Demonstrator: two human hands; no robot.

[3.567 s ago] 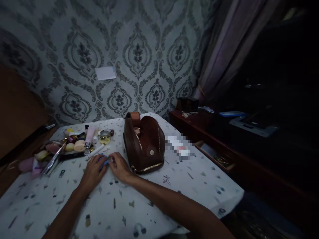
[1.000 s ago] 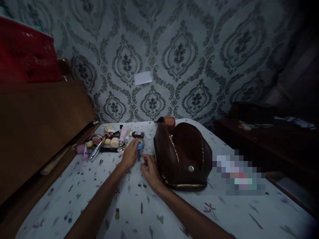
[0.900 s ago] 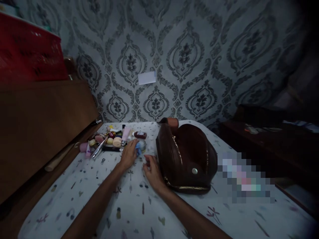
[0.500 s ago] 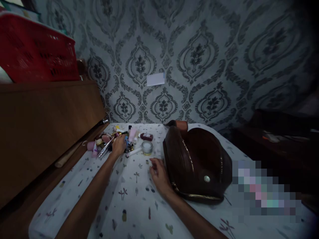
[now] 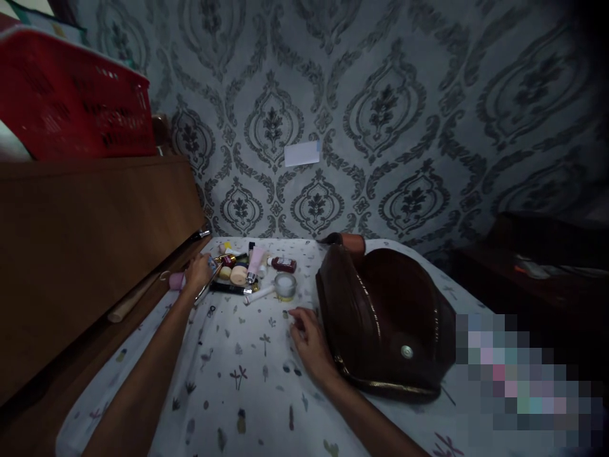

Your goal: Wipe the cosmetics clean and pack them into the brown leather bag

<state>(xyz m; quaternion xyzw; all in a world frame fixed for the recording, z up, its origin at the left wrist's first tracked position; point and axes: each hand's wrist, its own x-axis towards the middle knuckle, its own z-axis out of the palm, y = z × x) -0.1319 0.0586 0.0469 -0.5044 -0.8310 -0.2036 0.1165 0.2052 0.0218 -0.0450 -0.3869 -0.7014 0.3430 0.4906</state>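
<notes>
At the left of the cosmetics pile, my left hand is closed with a small blue item at its fingertips; its kind is hard to make out. Close by lie a pink-capped container, a round beige compact, a black tube and a pink squeeze tube. My right hand rests on the cloth with loosely bent fingers apart, holding nothing. Beside it stands a dark brown leather bag, opened wide. Ahead of that hand are a clear round jar and a white tube.
A small dark red bottle lies behind the jar. The patterned cloth covers the surface. Along the left runs a wooden cabinet with a red basket on top. A patterned wall rises behind.
My left hand has moved left across the pile, and the blue item has shifted with it, uncovering the compact and the black tube. My right hand stays beside the bag. The view shifts slightly.
</notes>
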